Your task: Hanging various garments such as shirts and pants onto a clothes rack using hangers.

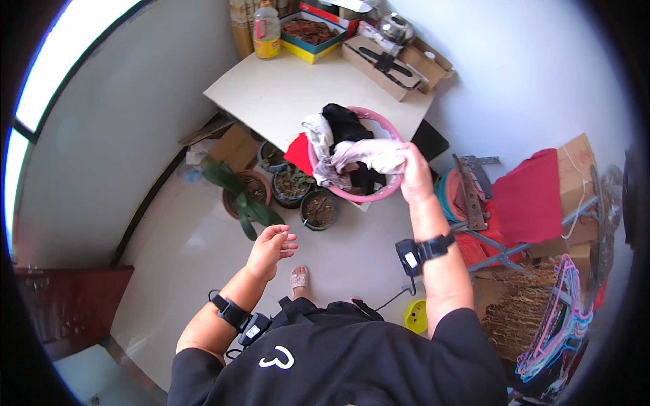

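A pink plastic laundry basket [382,195] stands near the front edge of a pale table [284,91]. In it lie a black garment [347,124], a white one [317,131] and other clothes. My right hand [417,175] is at the basket's right rim, its fingers closed on the end of a pale pinkish cloth [373,154] that stretches across the basket. My left hand [271,248], fingers apart and slightly curled, is held over the floor in front of my body, nearest to a potted plant's long green leaf [261,213], and holds nothing.
Several potted plants [320,209] stand on the floor before the table. Cardboard boxes [376,68] and a plastic bottle [266,33] are at the table's back. At right are a folding chair with red cloth [528,198], plastic hangers [553,325] and a yellow-green plastic item [416,315].
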{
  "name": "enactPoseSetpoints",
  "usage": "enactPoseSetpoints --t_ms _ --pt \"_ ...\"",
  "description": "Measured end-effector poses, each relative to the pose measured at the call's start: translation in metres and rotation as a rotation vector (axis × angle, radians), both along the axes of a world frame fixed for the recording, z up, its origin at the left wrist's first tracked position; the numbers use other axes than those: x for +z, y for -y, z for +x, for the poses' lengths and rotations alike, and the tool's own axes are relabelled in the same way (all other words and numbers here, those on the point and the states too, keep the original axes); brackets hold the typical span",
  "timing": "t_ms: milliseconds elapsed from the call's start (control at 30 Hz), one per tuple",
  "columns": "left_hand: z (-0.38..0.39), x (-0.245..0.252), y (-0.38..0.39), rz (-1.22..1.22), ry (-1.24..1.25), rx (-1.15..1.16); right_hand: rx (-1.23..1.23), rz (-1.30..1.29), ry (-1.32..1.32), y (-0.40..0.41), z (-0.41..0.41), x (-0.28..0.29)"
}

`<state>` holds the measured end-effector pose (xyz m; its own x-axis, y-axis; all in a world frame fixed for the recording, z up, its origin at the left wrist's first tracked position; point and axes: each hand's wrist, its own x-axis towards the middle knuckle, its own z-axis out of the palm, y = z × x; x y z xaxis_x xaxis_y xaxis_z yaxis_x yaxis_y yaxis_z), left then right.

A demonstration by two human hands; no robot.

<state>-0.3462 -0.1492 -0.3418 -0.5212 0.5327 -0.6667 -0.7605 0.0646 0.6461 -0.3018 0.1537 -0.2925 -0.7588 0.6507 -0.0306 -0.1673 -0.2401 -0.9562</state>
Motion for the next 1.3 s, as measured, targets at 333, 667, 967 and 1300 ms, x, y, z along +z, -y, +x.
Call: enactPoseSetpoints --t_ms 333,667,967,1300 --pt "0.054 0.054 -0.127 0.457 -0.683 -0.516 0.047 -0.287 0.046 0.047 0.128 0.127" --pt "0.174 0.071 -0.152 0.589 -0.559 -0.893 -0.3 -0.299 -0.133 0.065 0.32 0.131" --pt "0.308 0.065 -0.155 0.725 -0.613 -0.831 -0.423 -0.038 -0.019 0.1 0.453 0.117" --pt "0.366 0.102 -0.16 0.661 -0.6 -0.918 -0.878 0.13 0.062 0.133 0.56 0.085"
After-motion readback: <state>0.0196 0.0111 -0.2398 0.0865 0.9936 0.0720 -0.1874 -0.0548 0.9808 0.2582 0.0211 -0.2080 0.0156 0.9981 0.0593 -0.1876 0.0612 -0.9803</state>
